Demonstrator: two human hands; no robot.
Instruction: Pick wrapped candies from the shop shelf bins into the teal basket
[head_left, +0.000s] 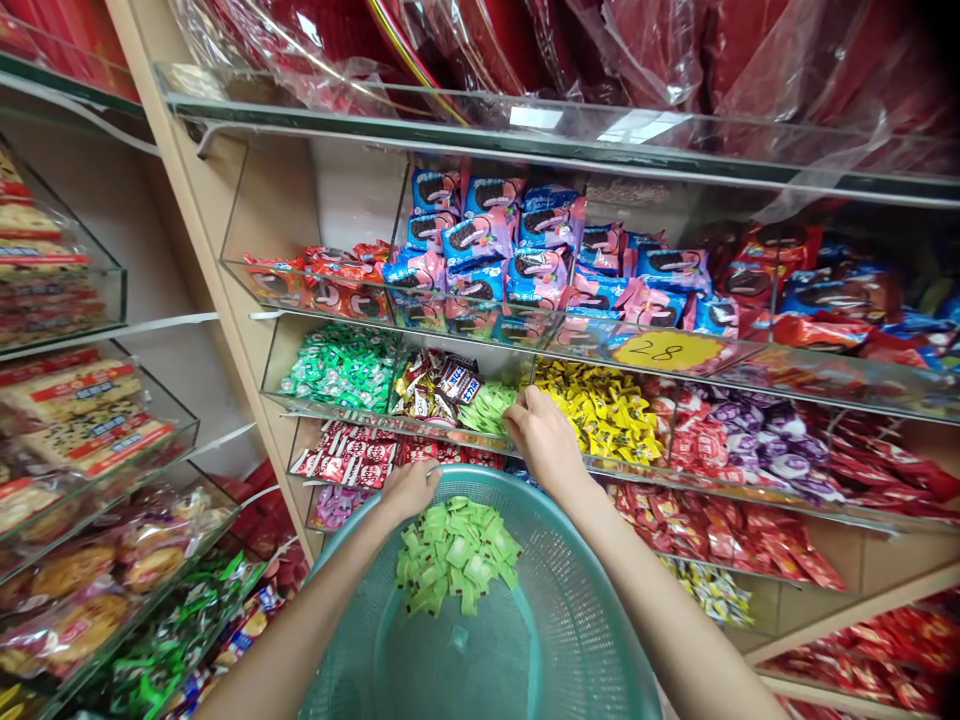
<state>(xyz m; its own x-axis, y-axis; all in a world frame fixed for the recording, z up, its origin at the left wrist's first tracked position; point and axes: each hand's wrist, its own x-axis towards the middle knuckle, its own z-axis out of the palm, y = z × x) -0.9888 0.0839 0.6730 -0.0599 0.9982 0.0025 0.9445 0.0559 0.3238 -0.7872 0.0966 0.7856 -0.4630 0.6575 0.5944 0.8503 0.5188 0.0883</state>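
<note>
A teal plastic basket [600, 590] with perforated sides stands in front of me, tilted towards the shelves. My left hand [411, 488] is closed on its far left rim. Inside lies a heap of small light green wrapped candies [457, 555]. Over the basket's far edge reaches my right hand [541, 440], fingers curled together at a shelf compartment of matching light green candies [486, 408]. Its fingertips meet the right side of that pile; what they hold, if anything, is hidden. Brown-wrapped candies [431, 385] lie left of this pile, yellow-wrapped candies [604, 410] to its right.
Glass-fronted shelves hold green candies [341, 365], purple candies [772, 435] and blue-pink cookie packs [480, 240]. A yellow tag marked 28 [664, 350] sits on a glass front. Packaged cakes [82, 410] fill the left shelves. A glass shelf edge [450, 130] runs above.
</note>
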